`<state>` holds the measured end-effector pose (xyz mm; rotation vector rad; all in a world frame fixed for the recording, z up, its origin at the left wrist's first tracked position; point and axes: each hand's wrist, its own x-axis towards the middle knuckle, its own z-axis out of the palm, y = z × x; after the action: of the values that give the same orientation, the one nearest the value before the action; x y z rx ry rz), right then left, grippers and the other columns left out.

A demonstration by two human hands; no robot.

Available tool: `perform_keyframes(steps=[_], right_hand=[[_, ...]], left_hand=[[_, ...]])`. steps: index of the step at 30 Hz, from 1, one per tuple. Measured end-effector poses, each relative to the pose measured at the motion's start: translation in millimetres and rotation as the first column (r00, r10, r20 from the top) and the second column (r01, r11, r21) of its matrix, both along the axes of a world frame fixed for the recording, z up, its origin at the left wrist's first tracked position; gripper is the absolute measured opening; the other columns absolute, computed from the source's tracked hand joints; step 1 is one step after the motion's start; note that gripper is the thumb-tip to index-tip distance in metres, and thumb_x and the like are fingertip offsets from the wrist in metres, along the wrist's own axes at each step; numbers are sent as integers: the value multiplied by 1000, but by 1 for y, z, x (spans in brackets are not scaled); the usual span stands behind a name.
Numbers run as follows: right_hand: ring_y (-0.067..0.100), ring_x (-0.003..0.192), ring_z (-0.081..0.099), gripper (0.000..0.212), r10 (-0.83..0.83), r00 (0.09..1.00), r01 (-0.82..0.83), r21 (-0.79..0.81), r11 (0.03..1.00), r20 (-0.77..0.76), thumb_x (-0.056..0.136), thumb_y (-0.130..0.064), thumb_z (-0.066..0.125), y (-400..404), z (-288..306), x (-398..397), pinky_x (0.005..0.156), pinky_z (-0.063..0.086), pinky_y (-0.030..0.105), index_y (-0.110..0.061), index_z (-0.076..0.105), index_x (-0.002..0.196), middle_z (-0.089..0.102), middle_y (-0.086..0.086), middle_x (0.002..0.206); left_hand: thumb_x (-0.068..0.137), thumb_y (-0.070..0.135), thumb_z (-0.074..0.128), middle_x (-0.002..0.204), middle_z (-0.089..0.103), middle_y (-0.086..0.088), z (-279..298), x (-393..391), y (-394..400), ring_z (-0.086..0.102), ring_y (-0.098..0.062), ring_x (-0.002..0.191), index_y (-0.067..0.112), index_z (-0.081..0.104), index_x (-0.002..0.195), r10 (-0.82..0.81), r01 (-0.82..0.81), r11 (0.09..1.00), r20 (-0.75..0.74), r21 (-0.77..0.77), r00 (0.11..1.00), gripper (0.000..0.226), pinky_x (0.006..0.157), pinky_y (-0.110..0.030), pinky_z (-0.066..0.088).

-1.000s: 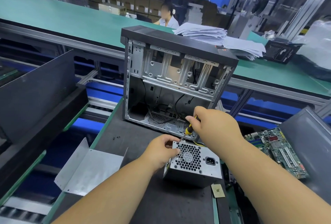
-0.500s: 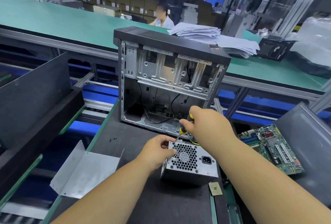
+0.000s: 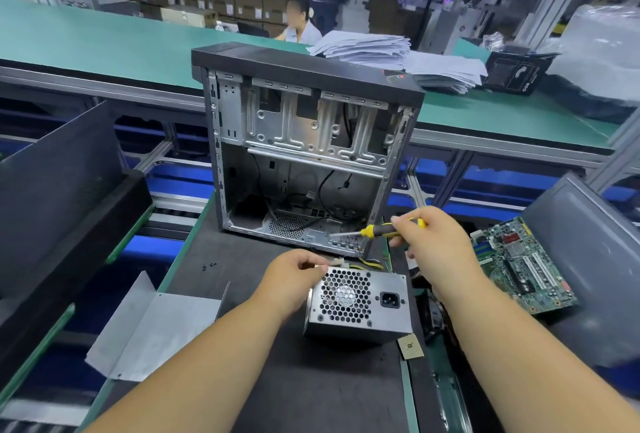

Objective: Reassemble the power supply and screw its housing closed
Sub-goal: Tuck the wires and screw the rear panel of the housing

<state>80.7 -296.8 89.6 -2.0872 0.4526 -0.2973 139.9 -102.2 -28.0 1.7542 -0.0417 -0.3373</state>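
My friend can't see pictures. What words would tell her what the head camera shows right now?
A person's left hand grips the top corner of a grey power supply on a black mat, while the right hand holds a yellow-handled screwdriver lifted above it. Behind stands an open computer case; a green circuit board lies to the right.

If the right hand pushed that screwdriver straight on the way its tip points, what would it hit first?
Probably nothing nearby: the right hand holds the screwdriver pointing left, its tip apparently passing in front of the open computer case's bottom edge. Depth is unclear.
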Motion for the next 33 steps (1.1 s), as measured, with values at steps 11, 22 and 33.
perform_keyframes(steps=[11, 22, 33], right_hand=[[21, 82, 56, 18, -64, 966, 230, 723, 652, -250, 100, -20, 54, -19, -48, -5, 100, 40, 44, -9, 63, 112, 69, 3, 73], [21, 77, 61, 11, -101, 973, 230, 815, 532, -208, 98, -18, 58, -10, -39, -11, 80, 48, 32, -9, 65, 98, 66, 7, 74], [14, 71, 54, 9, -11, 954, 259, 805, 534, -300, 98, -28, 58, 4, -63, -10, 73, 34, 33, -20, 63, 99, 65, -2, 76]], left_hand=[[93, 31, 63, 99, 74, 4, 6, -10, -1, 69, -16, 98, 25, 70, 102, -40, 47, 996, -102, 73, 994, 13, 96, -41, 52], [94, 24, 64, 102, 74, 8, 10, -20, 9, 68, -5, 98, 38, 73, 101, -89, 80, 993, 94, 92, 992, 18, 92, -27, 52], [95, 19, 62, 112, 68, 6, -11, -18, 33, 63, -9, 104, 45, 67, 104, -180, 170, 980, 98, 102, 979, 28, 100, -28, 48]])
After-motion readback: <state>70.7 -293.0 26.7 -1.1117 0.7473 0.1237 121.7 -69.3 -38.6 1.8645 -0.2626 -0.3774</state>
